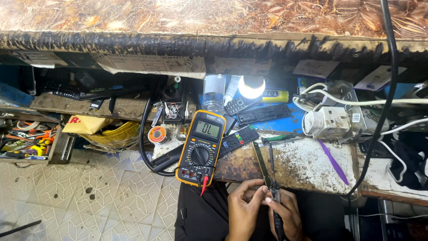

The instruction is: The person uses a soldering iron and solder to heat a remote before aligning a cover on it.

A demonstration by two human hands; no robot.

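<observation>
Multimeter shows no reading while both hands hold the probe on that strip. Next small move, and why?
Probably shift the probe tip slightly along the narrow strip. The multimeter display shows an open-line reading; left hand pinches the strip, right hand holds the probe. Exact contact is too small to tell.

both hands hold a probe beside multimeter.

My left hand sits at six o'clock, fingers curled in a pinch. My right hand, touching it toward three o'clock, is closed, thumb and forefinger pinched.
</observation>
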